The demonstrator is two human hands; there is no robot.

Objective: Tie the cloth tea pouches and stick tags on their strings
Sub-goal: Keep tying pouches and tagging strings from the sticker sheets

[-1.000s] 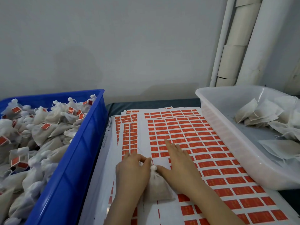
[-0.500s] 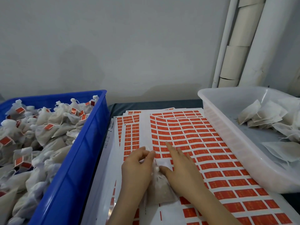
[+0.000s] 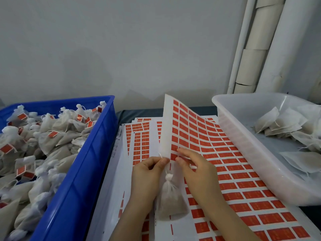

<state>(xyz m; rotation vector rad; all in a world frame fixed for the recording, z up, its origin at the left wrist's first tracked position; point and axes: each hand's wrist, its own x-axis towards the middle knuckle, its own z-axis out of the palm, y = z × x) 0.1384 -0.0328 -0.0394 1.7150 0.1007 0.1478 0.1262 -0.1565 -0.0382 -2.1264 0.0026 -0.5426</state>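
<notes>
A tied white cloth tea pouch (image 3: pixel 171 200) lies on the sticker sheets between my hands, its knotted neck pointing away from me. My left hand (image 3: pixel 147 173) pinches the pouch's string (image 3: pixel 160 156) between thumb and fingertips. My right hand (image 3: pixel 196 171) pinches a red tag at the left edge of the top tag sheet (image 3: pixel 217 153) with thumb and forefinger. That sheet's left side stands lifted and curled upward (image 3: pixel 167 122). The pinched tag itself is mostly hidden by my fingers.
A blue crate (image 3: pixel 83 171) on the left is heaped with tied, tagged pouches. A clear plastic tub (image 3: pixel 243 153) on the right holds untied pouches. More tag sheets (image 3: pixel 139 136) lie underneath. A wall and white pipes (image 3: pixel 251 49) stand behind.
The top tag sheet's left edge has risen off the stack and curled up. My right hand went from flat on the sheet to pinching at its edge; my left hand lifted the string.
</notes>
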